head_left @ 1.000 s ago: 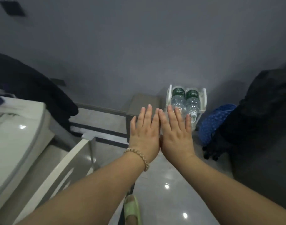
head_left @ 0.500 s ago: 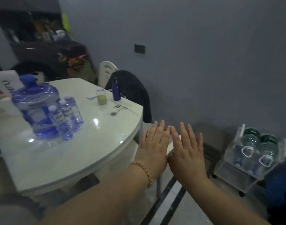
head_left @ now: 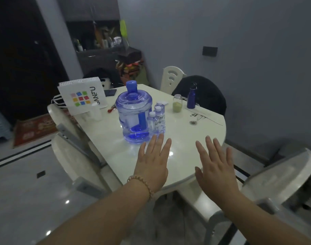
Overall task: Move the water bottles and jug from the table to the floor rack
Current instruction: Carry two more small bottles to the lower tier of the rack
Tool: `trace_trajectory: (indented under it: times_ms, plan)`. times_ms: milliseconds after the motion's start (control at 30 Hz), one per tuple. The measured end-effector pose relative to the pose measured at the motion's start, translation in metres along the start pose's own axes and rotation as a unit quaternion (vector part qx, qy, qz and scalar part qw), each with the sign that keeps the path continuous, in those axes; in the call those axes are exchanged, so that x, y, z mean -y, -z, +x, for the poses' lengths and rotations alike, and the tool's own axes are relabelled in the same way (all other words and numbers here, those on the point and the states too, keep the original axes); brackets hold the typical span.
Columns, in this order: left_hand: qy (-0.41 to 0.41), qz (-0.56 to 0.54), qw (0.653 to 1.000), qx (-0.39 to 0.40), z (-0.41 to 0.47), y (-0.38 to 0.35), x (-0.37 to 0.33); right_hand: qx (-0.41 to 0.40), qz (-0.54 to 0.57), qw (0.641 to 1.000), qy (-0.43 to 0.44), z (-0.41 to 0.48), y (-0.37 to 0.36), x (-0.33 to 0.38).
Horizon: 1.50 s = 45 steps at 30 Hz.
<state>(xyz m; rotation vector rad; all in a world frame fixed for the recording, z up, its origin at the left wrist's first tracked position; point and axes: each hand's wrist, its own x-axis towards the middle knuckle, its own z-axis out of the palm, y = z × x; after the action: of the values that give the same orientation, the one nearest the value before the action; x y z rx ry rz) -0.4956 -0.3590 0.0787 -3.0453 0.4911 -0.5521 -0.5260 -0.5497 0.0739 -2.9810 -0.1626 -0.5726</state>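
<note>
A blue translucent water jug with a blue cap stands upright on the white round table. Three small clear water bottles with white caps stand in a row against its right side. My left hand, with a bead bracelet on the wrist, hovers flat and open just in front of the jug and bottles. My right hand is also flat and open, over the table's near edge, apart from the left. Neither hand holds anything. The floor rack is out of view.
On the table also stand a white paper bag, a jar of green stuff and a dark blue flask. White chairs ring the table; one at the back has a dark jacket draped over it. A cluttered dark shelf stands behind.
The view has swung left from the floor rack to the table. My hands, pressed side by side before, have spread apart and now hover over the table near the jug.
</note>
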Motion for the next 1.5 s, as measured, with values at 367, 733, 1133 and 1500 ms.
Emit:
trace_trajectory:
  times_ms: [367,733,1133,1500]
  plan:
    - [0.002,0.018,0.998,0.054,0.096,-0.084,0.08,0.027,0.015,0.999,0.012,0.134,-0.095,0.033]
    - [-0.058,0.086,0.992,0.069,0.241,-0.142,0.129,0.04,-0.055,0.994,0.089,0.302,-0.166,0.037]
    - [-0.239,-0.005,0.971,-0.011,0.224,-0.154,0.186,0.046,-0.01,0.997,0.066,0.325,-0.195,0.069]
    - [-0.383,-0.002,0.918,0.103,0.171,-0.156,0.22,0.074,-0.08,0.993,-0.047,0.222,-0.184,0.126]
